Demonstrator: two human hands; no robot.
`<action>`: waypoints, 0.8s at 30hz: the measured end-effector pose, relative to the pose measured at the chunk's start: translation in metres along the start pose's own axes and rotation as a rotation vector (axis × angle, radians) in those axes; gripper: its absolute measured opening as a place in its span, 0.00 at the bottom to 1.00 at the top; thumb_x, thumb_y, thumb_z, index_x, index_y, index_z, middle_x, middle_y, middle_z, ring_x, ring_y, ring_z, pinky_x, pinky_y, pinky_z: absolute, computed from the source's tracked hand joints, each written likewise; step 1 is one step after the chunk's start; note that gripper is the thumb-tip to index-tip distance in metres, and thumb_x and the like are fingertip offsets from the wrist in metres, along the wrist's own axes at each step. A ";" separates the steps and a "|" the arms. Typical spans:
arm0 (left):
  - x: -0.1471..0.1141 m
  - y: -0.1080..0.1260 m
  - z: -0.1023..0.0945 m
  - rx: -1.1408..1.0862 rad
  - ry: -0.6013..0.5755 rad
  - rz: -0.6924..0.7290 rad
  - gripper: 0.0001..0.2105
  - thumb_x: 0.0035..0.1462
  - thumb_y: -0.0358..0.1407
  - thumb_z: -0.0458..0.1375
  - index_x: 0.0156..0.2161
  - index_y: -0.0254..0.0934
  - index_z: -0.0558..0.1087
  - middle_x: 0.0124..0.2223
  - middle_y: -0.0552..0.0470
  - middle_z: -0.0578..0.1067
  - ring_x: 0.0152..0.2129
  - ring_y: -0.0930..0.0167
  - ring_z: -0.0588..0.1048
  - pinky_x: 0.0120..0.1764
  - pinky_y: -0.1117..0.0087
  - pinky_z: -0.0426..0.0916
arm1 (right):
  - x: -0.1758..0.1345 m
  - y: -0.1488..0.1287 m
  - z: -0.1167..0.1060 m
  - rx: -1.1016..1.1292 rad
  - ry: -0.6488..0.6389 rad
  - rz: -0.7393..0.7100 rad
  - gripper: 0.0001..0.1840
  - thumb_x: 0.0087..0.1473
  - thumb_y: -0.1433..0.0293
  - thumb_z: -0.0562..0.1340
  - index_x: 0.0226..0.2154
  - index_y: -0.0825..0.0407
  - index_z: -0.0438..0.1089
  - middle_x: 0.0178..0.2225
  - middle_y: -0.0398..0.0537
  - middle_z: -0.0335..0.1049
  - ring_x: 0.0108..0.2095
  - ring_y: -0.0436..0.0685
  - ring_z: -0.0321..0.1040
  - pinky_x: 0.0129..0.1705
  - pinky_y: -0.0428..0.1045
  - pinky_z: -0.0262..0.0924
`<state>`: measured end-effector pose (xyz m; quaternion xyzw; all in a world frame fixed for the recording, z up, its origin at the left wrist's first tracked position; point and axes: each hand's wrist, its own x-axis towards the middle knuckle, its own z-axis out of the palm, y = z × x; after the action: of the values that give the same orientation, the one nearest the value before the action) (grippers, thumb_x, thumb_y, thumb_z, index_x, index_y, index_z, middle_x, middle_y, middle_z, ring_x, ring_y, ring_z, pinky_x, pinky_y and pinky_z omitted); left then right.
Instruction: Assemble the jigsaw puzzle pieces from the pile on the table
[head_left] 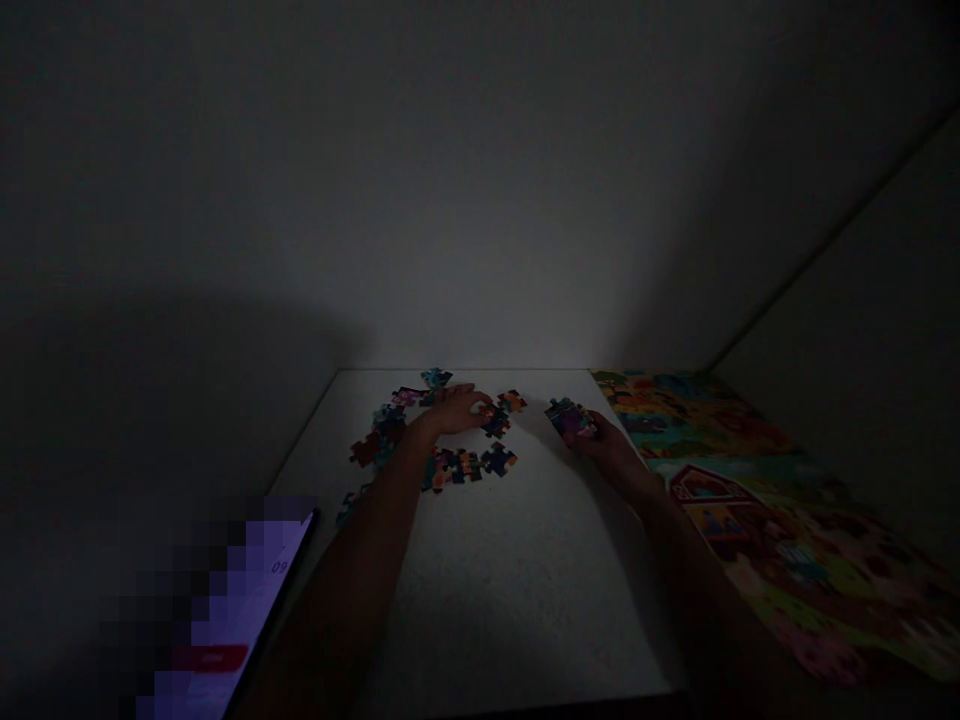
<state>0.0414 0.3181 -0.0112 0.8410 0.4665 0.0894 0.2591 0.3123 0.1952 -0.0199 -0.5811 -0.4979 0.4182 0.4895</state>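
Note:
On the white tabletop, my left hand (456, 410) reaches in among scattered jigsaw pieces. Its thumb and forefinger close on the edge of a dark, multicoloured puzzle piece (496, 421). Just beyond lies an orange puzzle piece (512, 401). My right hand (613, 455) grips a purple and teal stack of puzzle pieces (570, 420) above the table's right side; how many are in it I cannot tell. Nearer to me lie a dark blue puzzle piece (499, 459) and a patterned puzzle piece (466, 464). My left forearm hides part of the spread.
More pieces lie left of my arm, such as a brown puzzle piece (366, 449), with a blue one (436, 377) at the back. Colourful farm-picture sheets (795, 560) cover the right side. A lit screen (247, 600), partly pixelated, stands at lower left. A wall (465, 250) rises behind the table.

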 end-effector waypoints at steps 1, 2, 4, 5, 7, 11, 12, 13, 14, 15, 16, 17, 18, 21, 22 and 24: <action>0.001 0.000 0.000 -0.024 0.006 0.009 0.16 0.55 0.40 0.62 0.50 0.42 0.75 0.64 0.44 0.64 0.65 0.54 0.55 0.65 0.50 0.42 | 0.000 0.001 -0.001 0.045 0.007 0.009 0.30 0.39 0.55 0.72 0.43 0.51 0.70 0.38 0.49 0.75 0.38 0.59 0.70 0.41 0.52 0.63; 0.003 0.000 0.001 -0.055 0.017 0.020 0.16 0.53 0.38 0.63 0.48 0.41 0.75 0.63 0.44 0.66 0.64 0.54 0.57 0.64 0.50 0.44 | 0.000 0.001 -0.001 0.092 0.005 0.023 0.29 0.39 0.55 0.72 0.42 0.50 0.70 0.38 0.48 0.75 0.38 0.59 0.70 0.41 0.52 0.63; 0.006 0.001 0.001 -0.135 0.049 0.047 0.15 0.49 0.35 0.65 0.44 0.38 0.75 0.58 0.43 0.70 0.60 0.55 0.62 0.63 0.53 0.49 | -0.001 -0.001 -0.001 0.187 -0.041 0.054 0.26 0.39 0.56 0.72 0.41 0.49 0.70 0.39 0.48 0.75 0.40 0.59 0.70 0.42 0.52 0.63; 0.008 0.001 0.001 -0.185 0.067 0.062 0.14 0.49 0.34 0.64 0.43 0.38 0.74 0.55 0.44 0.72 0.57 0.57 0.65 0.61 0.54 0.54 | -0.002 -0.003 -0.001 0.230 -0.073 0.065 0.26 0.40 0.57 0.71 0.41 0.48 0.70 0.41 0.48 0.74 0.41 0.59 0.70 0.44 0.52 0.64; 0.012 0.004 0.004 -0.301 0.095 0.094 0.10 0.51 0.33 0.61 0.41 0.36 0.73 0.48 0.45 0.75 0.49 0.61 0.72 0.55 0.59 0.63 | -0.003 -0.005 0.000 0.290 -0.125 0.076 0.25 0.42 0.57 0.70 0.42 0.47 0.69 0.44 0.49 0.74 0.45 0.60 0.70 0.46 0.53 0.63; 0.020 0.021 0.021 -0.540 0.103 0.156 0.03 0.54 0.32 0.57 0.35 0.36 0.69 0.35 0.51 0.75 0.34 0.69 0.75 0.41 0.67 0.70 | -0.004 -0.006 0.001 0.276 -0.112 0.064 0.24 0.41 0.60 0.69 0.42 0.48 0.67 0.43 0.48 0.73 0.45 0.61 0.70 0.46 0.52 0.63; 0.021 0.027 0.028 -0.593 0.107 0.171 0.03 0.54 0.31 0.58 0.34 0.36 0.68 0.33 0.52 0.75 0.32 0.70 0.75 0.39 0.68 0.70 | -0.004 -0.005 0.001 0.241 -0.099 0.048 0.24 0.40 0.61 0.69 0.41 0.49 0.67 0.42 0.47 0.73 0.43 0.60 0.70 0.45 0.52 0.62; 0.023 0.034 0.035 -0.644 0.111 0.187 0.03 0.54 0.31 0.58 0.34 0.36 0.68 0.33 0.53 0.74 0.31 0.71 0.75 0.38 0.69 0.70 | -0.003 -0.005 0.001 0.191 -0.089 0.031 0.24 0.39 0.62 0.69 0.41 0.49 0.66 0.40 0.46 0.73 0.42 0.59 0.69 0.44 0.51 0.62; 0.024 0.040 0.042 -0.690 0.118 0.201 0.03 0.54 0.30 0.57 0.35 0.36 0.68 0.32 0.53 0.74 0.30 0.72 0.75 0.37 0.70 0.70 | -0.004 -0.005 0.002 0.131 -0.088 0.015 0.25 0.38 0.62 0.69 0.41 0.49 0.66 0.39 0.45 0.73 0.40 0.59 0.69 0.42 0.51 0.62; 0.025 0.046 0.049 -0.732 0.124 0.216 0.03 0.54 0.29 0.57 0.35 0.36 0.67 0.32 0.54 0.73 0.30 0.72 0.74 0.37 0.70 0.69 | -0.004 -0.005 0.002 0.065 -0.088 0.002 0.26 0.37 0.62 0.70 0.41 0.49 0.65 0.38 0.45 0.72 0.39 0.58 0.68 0.41 0.50 0.62; 0.025 0.052 0.054 -0.767 0.123 0.232 0.04 0.53 0.28 0.58 0.34 0.36 0.67 0.32 0.55 0.73 0.30 0.73 0.74 0.37 0.70 0.69 | -0.004 -0.005 0.003 -0.006 -0.091 -0.008 0.27 0.36 0.62 0.70 0.41 0.50 0.65 0.37 0.45 0.72 0.37 0.58 0.68 0.39 0.50 0.61; 0.025 0.056 0.058 -0.797 0.119 0.247 0.04 0.53 0.28 0.58 0.34 0.36 0.67 0.31 0.55 0.72 0.30 0.73 0.74 0.38 0.70 0.69 | -0.004 -0.005 0.003 -0.076 -0.094 -0.018 0.27 0.36 0.61 0.70 0.40 0.50 0.64 0.36 0.45 0.71 0.36 0.57 0.67 0.38 0.50 0.61; 0.024 0.059 0.060 -0.822 0.111 0.262 0.04 0.52 0.28 0.59 0.33 0.35 0.67 0.31 0.55 0.72 0.30 0.73 0.74 0.38 0.70 0.69 | -0.004 -0.004 0.004 -0.140 -0.096 -0.031 0.27 0.36 0.61 0.70 0.40 0.50 0.64 0.36 0.45 0.71 0.35 0.57 0.67 0.37 0.50 0.61; 0.022 0.064 0.061 -0.865 0.077 0.295 0.06 0.51 0.29 0.62 0.31 0.35 0.68 0.31 0.53 0.73 0.31 0.72 0.74 0.40 0.68 0.69 | -0.004 0.001 0.004 -0.279 -0.064 -0.103 0.28 0.38 0.57 0.69 0.41 0.51 0.65 0.38 0.48 0.70 0.38 0.60 0.67 0.39 0.53 0.64; 0.021 0.064 0.060 -0.871 0.067 0.301 0.06 0.51 0.28 0.62 0.31 0.34 0.69 0.32 0.53 0.74 0.32 0.72 0.75 0.41 0.68 0.69 | -0.004 0.003 0.003 -0.305 -0.055 -0.136 0.29 0.39 0.57 0.68 0.43 0.51 0.65 0.41 0.50 0.69 0.41 0.62 0.68 0.42 0.55 0.64; 0.020 0.065 0.060 -0.875 0.055 0.304 0.05 0.50 0.27 0.63 0.31 0.34 0.69 0.33 0.52 0.75 0.33 0.72 0.75 0.42 0.67 0.69 | -0.004 0.008 0.002 -0.331 -0.063 -0.188 0.32 0.41 0.56 0.67 0.48 0.50 0.64 0.47 0.54 0.67 0.46 0.64 0.68 0.47 0.57 0.64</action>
<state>0.1241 0.2856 -0.0305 0.7087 0.2631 0.3369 0.5612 0.3109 0.1914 -0.0278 -0.5912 -0.6270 0.3009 0.4084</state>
